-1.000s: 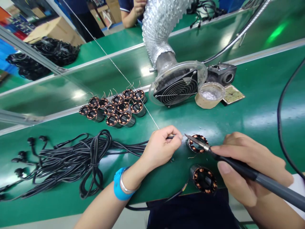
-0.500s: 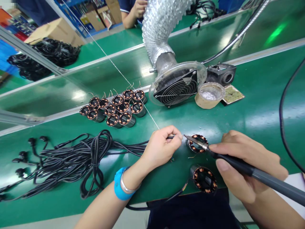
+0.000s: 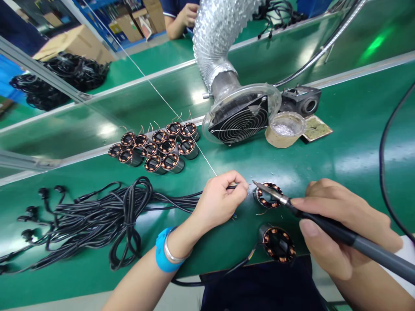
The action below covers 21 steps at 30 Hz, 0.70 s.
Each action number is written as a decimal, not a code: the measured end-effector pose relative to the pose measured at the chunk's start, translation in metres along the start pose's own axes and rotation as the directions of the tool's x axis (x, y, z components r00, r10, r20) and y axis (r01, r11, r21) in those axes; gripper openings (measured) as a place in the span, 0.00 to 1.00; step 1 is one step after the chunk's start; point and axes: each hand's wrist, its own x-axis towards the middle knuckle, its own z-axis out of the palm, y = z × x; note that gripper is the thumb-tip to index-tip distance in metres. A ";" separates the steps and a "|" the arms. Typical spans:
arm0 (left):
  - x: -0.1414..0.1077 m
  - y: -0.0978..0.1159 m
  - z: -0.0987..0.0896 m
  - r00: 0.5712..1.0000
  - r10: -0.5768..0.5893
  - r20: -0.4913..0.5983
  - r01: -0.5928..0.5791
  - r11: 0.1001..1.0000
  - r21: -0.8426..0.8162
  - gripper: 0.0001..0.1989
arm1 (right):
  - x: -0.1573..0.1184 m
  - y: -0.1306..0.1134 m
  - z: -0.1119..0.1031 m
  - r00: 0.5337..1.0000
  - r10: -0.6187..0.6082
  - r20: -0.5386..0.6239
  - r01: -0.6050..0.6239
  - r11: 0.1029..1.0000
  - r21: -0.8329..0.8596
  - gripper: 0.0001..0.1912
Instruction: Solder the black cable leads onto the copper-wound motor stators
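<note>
My left hand [image 3: 223, 194] is closed in a pinch on a black cable [image 3: 231, 187], whose stripped end pokes out past the fingertips. My right hand [image 3: 340, 229] grips a soldering iron [image 3: 308, 216]; its tip points left, a short gap from the wire end. Beneath the iron sits a stator [image 3: 275, 202] with copper windings, standing on the green bench. Nearer to me lies a second stator [image 3: 279, 244] with a cable [image 3: 233, 270] joined to it. A thin pale wire [image 3: 171, 108] slants down from above and disappears behind my left hand.
Several stators [image 3: 170, 162] stand grouped at the back left. Bundled black cables [image 3: 94, 220] cover the left side. A fume-extraction fan [image 3: 243, 123] on a foil duct [image 3: 215, 39] is behind, beside a round tub [image 3: 282, 139] and a sponge tray [image 3: 319, 129]. Across the partition a person's hand [image 3: 188, 15] shows.
My right hand has drawn the soldering iron slightly to the right, taking its tip away from the wire end. My left hand stays in place.
</note>
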 end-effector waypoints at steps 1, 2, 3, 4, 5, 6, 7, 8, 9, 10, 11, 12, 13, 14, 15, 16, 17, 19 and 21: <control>0.000 0.000 0.000 1.000 0.000 -0.001 0.000 1.000 -0.003 0.05 | -0.001 0.000 0.000 1.000 0.008 0.001 -0.008 1.000 0.000 0.16; 0.000 0.001 0.000 1.000 -0.001 -0.001 0.001 1.000 -0.006 0.05 | -0.001 0.000 0.000 1.000 0.014 0.000 -0.014 1.000 0.002 0.16; 0.000 0.001 0.000 1.000 -0.001 0.000 0.001 1.000 -0.009 0.05 | -0.001 0.000 -0.001 1.000 0.020 -0.001 -0.020 1.000 0.003 0.16; 0.000 0.001 0.000 1.000 -0.002 0.000 0.002 1.000 -0.011 0.05 | -0.001 0.000 -0.001 1.000 0.026 -0.002 -0.026 1.000 0.002 0.15; 0.000 0.001 0.000 1.000 -0.002 0.001 0.002 1.000 -0.011 0.05 | -0.001 0.000 -0.001 1.000 0.031 -0.004 -0.031 1.000 0.003 0.15; 0.000 0.002 -0.001 1.000 -0.003 0.001 0.003 1.000 -0.009 0.05 | -0.001 0.000 0.000 1.000 0.031 -0.007 -0.031 1.000 0.005 0.15; 0.000 0.002 -0.001 1.000 -0.004 0.003 0.004 1.000 -0.007 0.05 | -0.001 0.000 0.000 1.000 0.027 -0.009 -0.027 1.000 0.009 0.16; 0.000 0.002 -0.001 1.000 -0.007 0.003 0.007 1.000 -0.004 0.05 | -0.001 0.000 0.000 1.000 0.020 -0.011 -0.020 1.000 0.016 0.17; -0.001 0.002 -0.001 1.000 -0.008 0.003 0.008 1.000 -0.002 0.05 | 0.000 0.000 0.000 1.000 0.012 -0.012 -0.012 1.000 0.022 0.17; -0.001 0.001 -0.001 1.000 -0.009 0.005 0.009 1.000 0.000 0.05 | 0.000 0.000 0.001 1.000 0.006 -0.014 -0.006 1.000 0.026 0.18; -0.001 0.001 0.000 1.000 -0.011 0.005 0.011 1.000 0.001 0.05 | 0.000 0.000 0.001 1.000 0.004 -0.017 -0.004 1.000 0.025 0.18; -0.001 0.001 0.000 1.000 -0.011 0.005 0.011 1.000 0.001 0.05 | 0.000 0.000 0.001 1.000 0.008 -0.015 -0.008 1.000 0.022 0.18; -0.001 0.001 0.000 1.000 -0.010 0.005 0.010 1.000 0.002 0.05 | 0.000 -0.001 0.000 1.000 0.005 -0.017 -0.005 1.000 0.017 0.18; -0.001 0.001 0.000 1.000 -0.009 0.004 0.009 1.000 0.003 0.05 | 0.000 -0.001 0.000 1.000 0.011 -0.016 -0.011 1.000 0.010 0.18; -0.001 0.002 0.000 1.000 -0.008 0.003 0.008 1.000 0.003 0.05 | 0.000 -0.002 0.000 1.000 0.027 -0.012 -0.027 1.000 -0.002 0.18; -0.001 0.002 0.000 1.000 -0.009 0.002 0.009 1.000 0.001 0.05 | -0.001 -0.002 -0.001 0.999 0.043 -0.009 -0.043 0.999 -0.018 0.19; -0.001 0.002 0.000 1.000 -0.011 0.001 0.011 1.000 -0.002 0.05 | -0.001 -0.002 -0.001 0.999 0.050 -0.007 -0.050 0.998 -0.035 0.20; -0.001 0.002 -0.001 1.000 -0.014 0.003 0.014 1.000 -0.008 0.05 | -0.002 0.001 -0.002 0.999 0.041 -0.010 -0.042 0.996 -0.073 0.22; -0.001 0.003 -0.001 1.000 -0.018 0.010 0.018 1.000 -0.016 0.05 | -0.004 0.006 -0.002 0.999 -0.021 -0.030 0.018 0.995 -0.098 0.25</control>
